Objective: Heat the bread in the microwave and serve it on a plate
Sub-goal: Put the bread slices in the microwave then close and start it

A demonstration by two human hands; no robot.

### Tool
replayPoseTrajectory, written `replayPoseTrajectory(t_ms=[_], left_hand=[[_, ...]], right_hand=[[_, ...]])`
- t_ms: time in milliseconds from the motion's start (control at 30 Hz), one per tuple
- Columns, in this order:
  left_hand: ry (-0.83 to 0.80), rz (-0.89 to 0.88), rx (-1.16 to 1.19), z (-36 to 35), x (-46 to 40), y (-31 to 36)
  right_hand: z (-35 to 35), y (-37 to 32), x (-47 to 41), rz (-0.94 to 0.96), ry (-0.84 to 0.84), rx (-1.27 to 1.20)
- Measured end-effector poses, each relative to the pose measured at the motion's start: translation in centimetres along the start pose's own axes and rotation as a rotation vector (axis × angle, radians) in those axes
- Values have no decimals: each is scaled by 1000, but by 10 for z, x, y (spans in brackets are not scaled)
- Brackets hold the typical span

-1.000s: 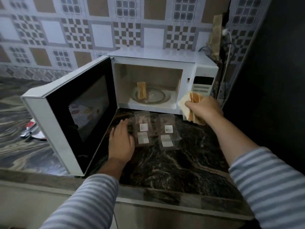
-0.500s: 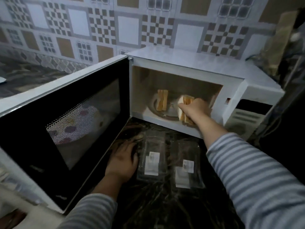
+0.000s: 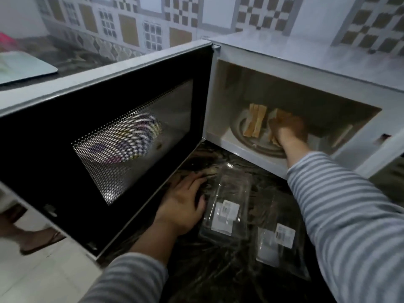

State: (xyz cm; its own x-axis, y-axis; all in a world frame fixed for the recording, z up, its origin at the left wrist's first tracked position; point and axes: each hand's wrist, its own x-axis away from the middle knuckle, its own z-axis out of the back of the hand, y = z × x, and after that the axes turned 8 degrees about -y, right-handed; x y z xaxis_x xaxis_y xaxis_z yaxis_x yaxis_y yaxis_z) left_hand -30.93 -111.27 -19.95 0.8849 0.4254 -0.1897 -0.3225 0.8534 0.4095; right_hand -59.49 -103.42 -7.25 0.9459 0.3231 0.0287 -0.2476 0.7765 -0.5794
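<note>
The white microwave [image 3: 306, 60] stands open, its door [image 3: 105, 136] swung out to the left. Inside, on the glass turntable [image 3: 262, 147], a first bread sandwich [image 3: 254, 122] stands upright. My right hand [image 3: 288, 130] is inside the cavity, closed around a second bread sandwich [image 3: 278, 115] just right of the first, at or just above the turntable. My left hand [image 3: 183, 204] rests flat on the dark counter below the door, fingers spread, holding nothing.
Two empty clear plastic wrappers lie on the dark marble counter [image 3: 218, 276]: one wrapper [image 3: 227, 211] beside my left hand, the other wrapper [image 3: 282, 243] to its right. A pale board or tray [image 3: 24, 66] sits far left. The open door blocks the left side.
My right hand has carried the second bread from in front of the microwave into the cavity, next to the first piece. The camera has moved closer. The left hand stays on the counter.
</note>
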Motion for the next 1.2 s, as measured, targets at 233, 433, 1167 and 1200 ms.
replayPoseTrajectory(t_ms=[233,433,1167,1200], left_hand=[[35,-21,27,0,1,0],[67,-35,37,-3,-1,-3],[-217,-22,570,38,33,21],[-237,-23,564,36,36,19]], right_hand=[[-4,0,-4,-55,40,-34],[2,-1,4,-87,5,-72],[-32,-8,296,45,-149,-49],[-39,-4,304,52,-169,-94]])
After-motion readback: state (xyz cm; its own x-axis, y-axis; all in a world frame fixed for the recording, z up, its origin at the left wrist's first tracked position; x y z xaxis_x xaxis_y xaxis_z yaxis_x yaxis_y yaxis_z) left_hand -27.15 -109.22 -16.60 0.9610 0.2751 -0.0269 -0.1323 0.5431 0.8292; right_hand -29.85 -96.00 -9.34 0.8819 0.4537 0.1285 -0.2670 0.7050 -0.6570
